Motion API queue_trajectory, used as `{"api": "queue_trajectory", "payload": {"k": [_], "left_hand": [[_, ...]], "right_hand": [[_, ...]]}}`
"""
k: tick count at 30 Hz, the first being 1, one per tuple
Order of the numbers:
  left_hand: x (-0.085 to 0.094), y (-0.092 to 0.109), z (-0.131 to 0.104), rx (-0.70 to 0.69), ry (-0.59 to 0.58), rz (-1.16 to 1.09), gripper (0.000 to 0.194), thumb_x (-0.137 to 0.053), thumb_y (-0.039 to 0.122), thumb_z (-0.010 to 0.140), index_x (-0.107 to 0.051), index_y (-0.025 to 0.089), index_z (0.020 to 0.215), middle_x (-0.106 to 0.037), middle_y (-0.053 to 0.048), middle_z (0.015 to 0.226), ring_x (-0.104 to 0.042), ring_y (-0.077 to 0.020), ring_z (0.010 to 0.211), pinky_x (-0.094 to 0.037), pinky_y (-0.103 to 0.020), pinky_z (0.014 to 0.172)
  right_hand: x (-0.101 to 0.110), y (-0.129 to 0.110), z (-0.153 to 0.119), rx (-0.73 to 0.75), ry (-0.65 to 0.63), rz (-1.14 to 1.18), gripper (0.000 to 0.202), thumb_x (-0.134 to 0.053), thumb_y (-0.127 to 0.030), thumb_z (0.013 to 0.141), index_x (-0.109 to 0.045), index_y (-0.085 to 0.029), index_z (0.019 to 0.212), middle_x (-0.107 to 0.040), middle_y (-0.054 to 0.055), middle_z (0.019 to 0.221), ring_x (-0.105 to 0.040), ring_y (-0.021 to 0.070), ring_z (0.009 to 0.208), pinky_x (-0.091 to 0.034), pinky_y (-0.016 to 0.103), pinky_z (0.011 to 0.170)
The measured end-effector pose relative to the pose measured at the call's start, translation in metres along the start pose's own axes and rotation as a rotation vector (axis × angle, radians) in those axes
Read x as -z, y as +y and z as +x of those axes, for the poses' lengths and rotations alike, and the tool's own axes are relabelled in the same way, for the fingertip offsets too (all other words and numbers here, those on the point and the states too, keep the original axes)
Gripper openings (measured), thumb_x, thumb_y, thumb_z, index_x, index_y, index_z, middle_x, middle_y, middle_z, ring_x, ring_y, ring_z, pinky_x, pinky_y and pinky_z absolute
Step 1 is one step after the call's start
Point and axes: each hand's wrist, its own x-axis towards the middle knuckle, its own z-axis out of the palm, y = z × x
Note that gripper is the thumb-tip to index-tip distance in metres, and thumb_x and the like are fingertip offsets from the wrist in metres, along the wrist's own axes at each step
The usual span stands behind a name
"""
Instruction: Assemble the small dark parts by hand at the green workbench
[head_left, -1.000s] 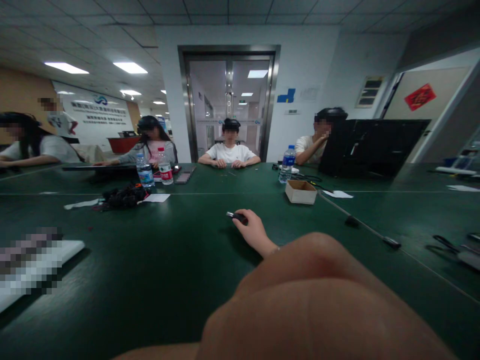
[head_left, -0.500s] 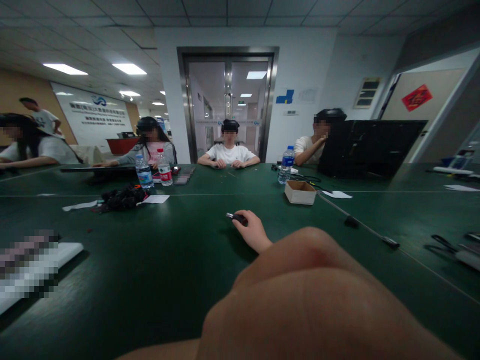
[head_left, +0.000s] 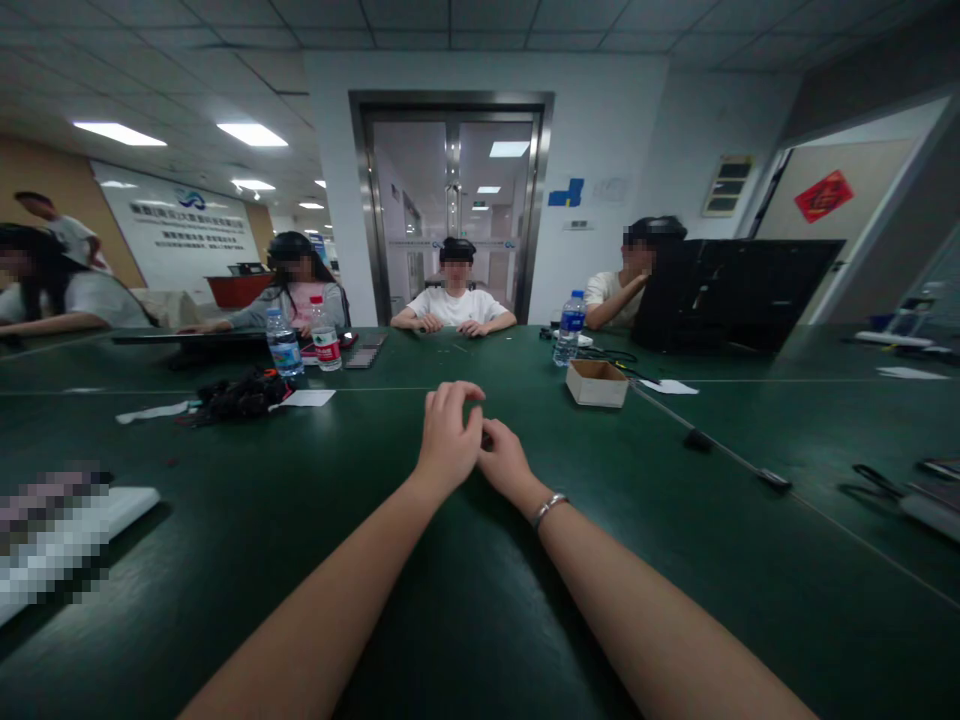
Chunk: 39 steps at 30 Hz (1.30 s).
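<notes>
Both my hands meet above the green table (head_left: 300,540) near the middle of the view. My right hand (head_left: 507,458), with a silver bracelet (head_left: 551,508) at the wrist, is closed round a small dark object (head_left: 487,438), of which only a little shows. Against it on the left is my left hand (head_left: 450,430), its fingers bent over towards the right hand's fingertips. Whether the left fingers also touch the dark object is hidden.
An open cardboard box (head_left: 597,385) and a water bottle (head_left: 570,328) stand beyond, to the right. Left are two bottles, black cables (head_left: 244,396) and a white device (head_left: 135,508). Several people sit across the table; a black monitor (head_left: 739,295) stands at the right.
My left hand has come up beside the right hand, and its large blurred shape no longer covers the foreground. The dark object with the silver tip is now mostly covered.
</notes>
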Motion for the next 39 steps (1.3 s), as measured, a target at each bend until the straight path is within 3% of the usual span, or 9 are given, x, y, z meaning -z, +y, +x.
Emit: {"api": "queue_trajectory", "payload": {"k": [4, 8, 16, 21, 27, 30, 34, 39], "left_hand": [[-0.008, -0.07, -0.012, 0.362, -0.065, 0.092, 0.027, -0.054, 0.027, 0.08, -0.054, 0.022, 0.107, -0.053, -0.009, 0.109, -0.051, -0.0229, 0.106, -0.037, -0.042, 0.096], [-0.014, -0.1, -0.021, 0.435, -0.225, -0.133, 0.026, -0.045, 0.035, 0.086, -0.057, 0.02, 0.104, -0.058, -0.008, 0.104, -0.056, -0.0196, 0.099, -0.043, -0.035, 0.089], [-0.018, -0.096, -0.023, 0.428, -0.27, -0.262, 0.023, -0.05, 0.04, 0.084, -0.059, 0.02, 0.092, -0.063, -0.003, 0.09, -0.059, -0.016, 0.078, -0.046, -0.029, 0.075], [-0.014, -0.09, -0.022, 0.416, -0.21, -0.335, 0.017, -0.057, 0.03, 0.079, -0.058, 0.019, 0.091, -0.063, -0.003, 0.087, -0.059, -0.0163, 0.083, -0.045, -0.029, 0.078], [-0.014, -0.089, -0.019, 0.419, -0.19, -0.455, 0.022, -0.062, 0.021, 0.072, -0.058, 0.017, 0.093, -0.062, -0.005, 0.091, -0.06, -0.0155, 0.087, -0.045, -0.029, 0.085], [-0.014, -0.09, -0.018, 0.475, -0.18, -0.457, 0.022, -0.062, 0.026, 0.073, -0.059, 0.017, 0.093, -0.064, -0.006, 0.093, -0.061, -0.016, 0.087, -0.046, -0.029, 0.081], [-0.011, -0.092, -0.016, 0.587, -0.204, -0.397, 0.028, -0.053, 0.043, 0.08, -0.061, 0.017, 0.085, -0.065, -0.004, 0.081, -0.059, -0.0139, 0.066, -0.045, -0.027, 0.065], [-0.009, -0.094, -0.017, 0.552, -0.221, -0.356, 0.027, -0.056, 0.043, 0.077, -0.061, 0.016, 0.074, -0.059, 0.0, 0.064, -0.054, -0.0126, 0.058, -0.043, -0.026, 0.06]], "right_hand": [[0.0, -0.002, 0.0, -0.033, -0.008, -0.017, 0.018, -0.061, -0.02, 0.076, -0.064, -0.02, 0.094, -0.06, 0.003, 0.09, -0.055, 0.0146, 0.079, -0.045, 0.03, 0.076], [0.0, -0.005, 0.0, -0.025, -0.04, -0.019, 0.019, -0.062, -0.016, 0.075, -0.065, -0.021, 0.094, -0.06, 0.003, 0.092, -0.056, 0.0146, 0.082, -0.046, 0.031, 0.078], [0.001, -0.004, 0.0, -0.021, -0.056, -0.009, 0.021, -0.061, -0.015, 0.076, -0.064, -0.02, 0.096, -0.058, 0.003, 0.093, -0.055, 0.0135, 0.083, -0.047, 0.03, 0.077], [0.002, -0.003, -0.001, -0.021, -0.055, -0.016, 0.021, -0.061, -0.018, 0.076, -0.064, -0.02, 0.097, -0.058, 0.002, 0.094, -0.055, 0.0136, 0.083, -0.047, 0.03, 0.078], [0.001, 0.0, 0.0, -0.022, -0.048, -0.037, 0.021, -0.061, -0.019, 0.077, -0.064, -0.02, 0.097, -0.058, 0.003, 0.094, -0.055, 0.0145, 0.086, -0.045, 0.03, 0.079], [0.001, -0.001, 0.0, -0.027, -0.047, -0.033, 0.021, -0.061, -0.019, 0.077, -0.064, -0.02, 0.098, -0.058, 0.003, 0.094, -0.055, 0.0145, 0.085, -0.045, 0.03, 0.078], [0.002, -0.004, 0.0, -0.035, -0.049, -0.033, 0.02, -0.061, -0.019, 0.077, -0.064, -0.019, 0.097, -0.058, 0.003, 0.094, -0.055, 0.0144, 0.084, -0.046, 0.031, 0.079], [0.003, -0.006, 0.0, -0.031, -0.046, -0.026, 0.018, -0.06, -0.019, 0.077, -0.065, -0.02, 0.095, -0.058, 0.003, 0.092, -0.055, 0.0143, 0.084, -0.046, 0.03, 0.078]]}}
